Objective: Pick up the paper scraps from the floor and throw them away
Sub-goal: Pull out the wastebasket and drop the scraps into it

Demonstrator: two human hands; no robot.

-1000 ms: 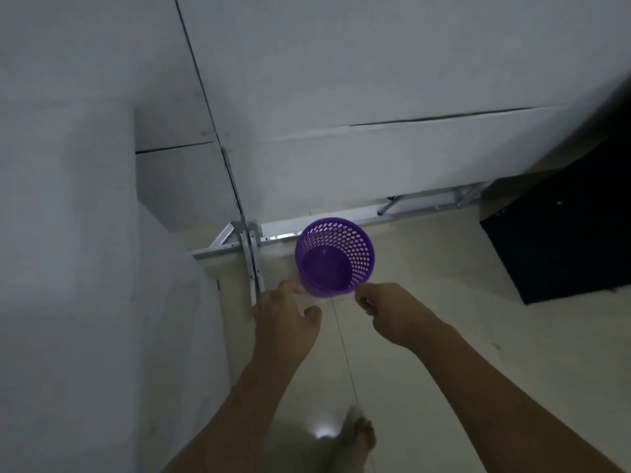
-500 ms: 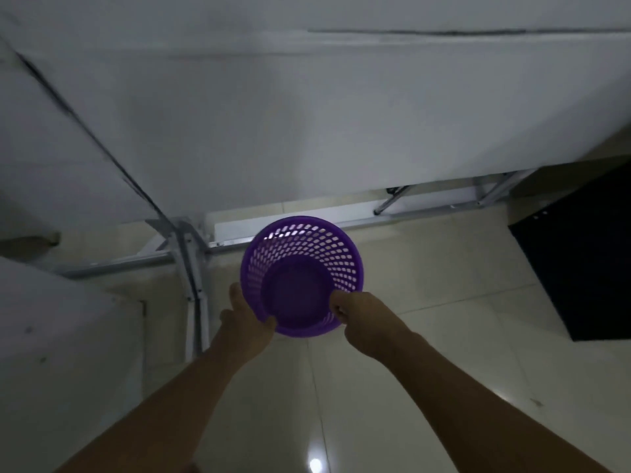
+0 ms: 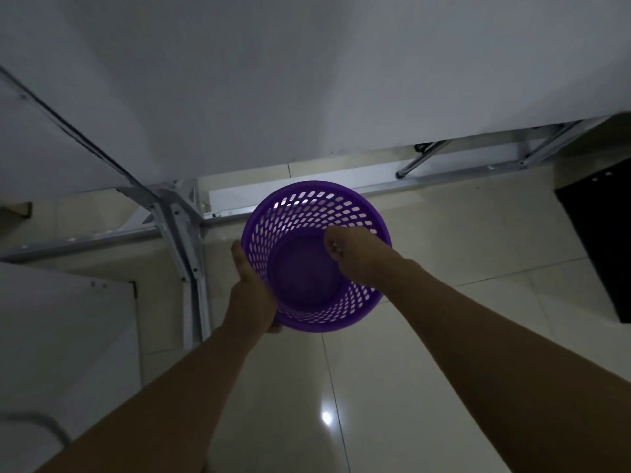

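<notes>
left hand (image 3: 252, 295): clamped on basket (image 3: 316, 312) outer wall, left of rim; keep it steady, upright.
basket: purple, on floor (image 3: 461, 254) just before bench (image 3: 307, 80) frame.
right hand (image 3: 345, 252): fingers together over basket mouth; scraps (image 3: 335, 248) inside? small pale bit, can't tell. open it low, well within rim.

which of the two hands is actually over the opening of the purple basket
The right hand. It is closed in a fist above the purple basket, over its open top, while the left hand stays outside, pressed against the basket's outer wall on the left side.
</notes>
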